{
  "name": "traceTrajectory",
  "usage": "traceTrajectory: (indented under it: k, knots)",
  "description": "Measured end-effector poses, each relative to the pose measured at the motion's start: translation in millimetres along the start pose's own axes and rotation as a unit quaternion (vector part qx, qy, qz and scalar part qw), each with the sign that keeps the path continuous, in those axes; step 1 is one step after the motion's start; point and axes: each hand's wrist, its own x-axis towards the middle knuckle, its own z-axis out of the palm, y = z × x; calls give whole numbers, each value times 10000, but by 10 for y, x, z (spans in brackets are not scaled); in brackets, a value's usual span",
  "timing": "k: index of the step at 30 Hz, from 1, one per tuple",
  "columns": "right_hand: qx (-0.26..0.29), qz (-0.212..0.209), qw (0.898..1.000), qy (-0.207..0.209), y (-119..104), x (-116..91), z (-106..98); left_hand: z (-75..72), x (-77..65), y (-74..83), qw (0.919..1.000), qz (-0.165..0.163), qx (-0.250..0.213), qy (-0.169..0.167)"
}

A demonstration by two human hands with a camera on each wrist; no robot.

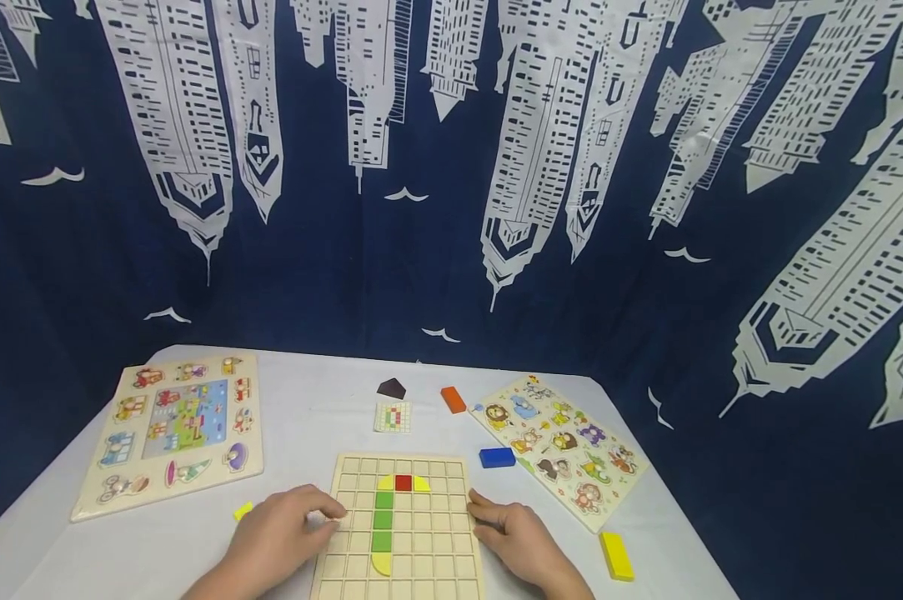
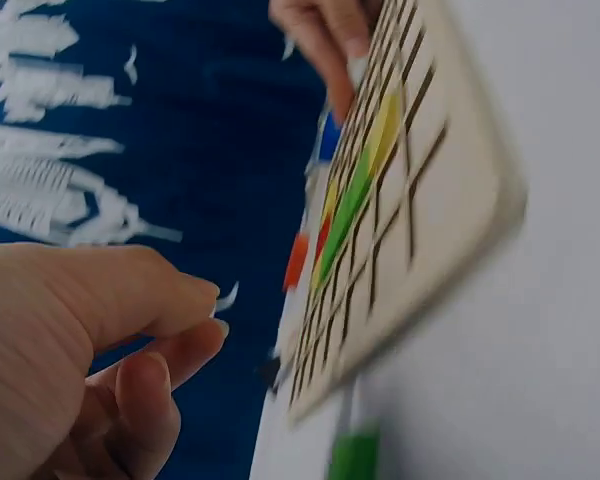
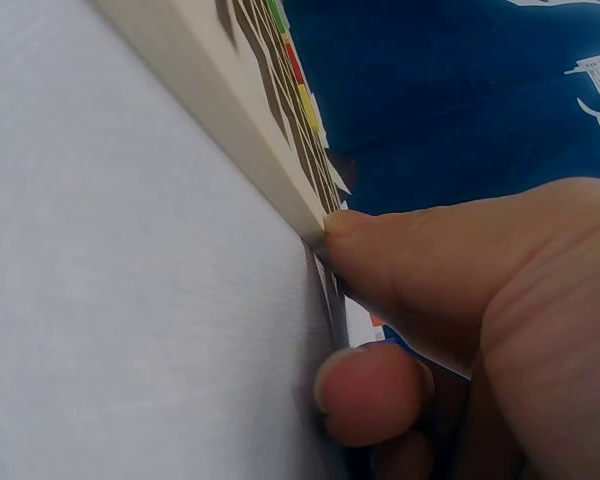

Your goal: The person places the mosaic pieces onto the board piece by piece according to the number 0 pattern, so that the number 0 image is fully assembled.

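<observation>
A wooden grid board (image 1: 436, 575) lies in front of me. On it sit green squares (image 1: 383, 518) in a column, a red square (image 1: 403, 482) and yellow rounded pieces (image 1: 381, 563). At the board's left side is my left hand (image 1: 282, 529), thumb and forefinger near each other with nothing seen between them. The left wrist view shows its fingertips apart from the board. My right hand (image 1: 522, 537) touches the right edge; in the right wrist view its thumb (image 3: 410, 260) rests against the board's edge, another fingertip (image 3: 370, 395) beside it.
Picture puzzle boards stand left (image 1: 136, 433) and right (image 1: 564, 442). Beyond the grid lie a small pattern card (image 1: 393, 417) and a dark pentagon (image 1: 392, 387). Orange (image 1: 454, 400), blue (image 1: 498, 457) and yellow (image 1: 616, 556) blocks lie to the right, a green piece (image 2: 355, 455) near the left edge.
</observation>
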Motion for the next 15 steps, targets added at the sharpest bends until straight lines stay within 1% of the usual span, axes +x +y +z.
traceTrajectory:
  k: [1, 3, 5, 7, 9, 12, 15]
  knots:
    - [-5, 3, 10000, -4, -1, 1, -1, -71, 10, -55, 9996, -273, 42, -19]
    - [-3, 8, 10000, -16, 0, 1, -4, -154, 11, -189, 9975, -705, 102, -31]
    - [-17, 9, 10000, -23, -2, 2, -1, -190, -6, -322, 9958, -886, 133, -160]
    - [-36, 35, 10000, -36, -1, 1, -6, -188, -37, -429, 9959, -828, 182, -330]
    - [-41, 87, 9999, -42, 2, -1, -7, -186, -63, -497, 9965, -630, 202, -513]
    - [-23, 126, 9999, -44, 0, -6, -12, -202, -77, -558, 9963, -306, 237, -762]
    - [1, 117, 9999, -44, -6, -8, -7, -223, -78, -593, 9953, -196, 189, -934]
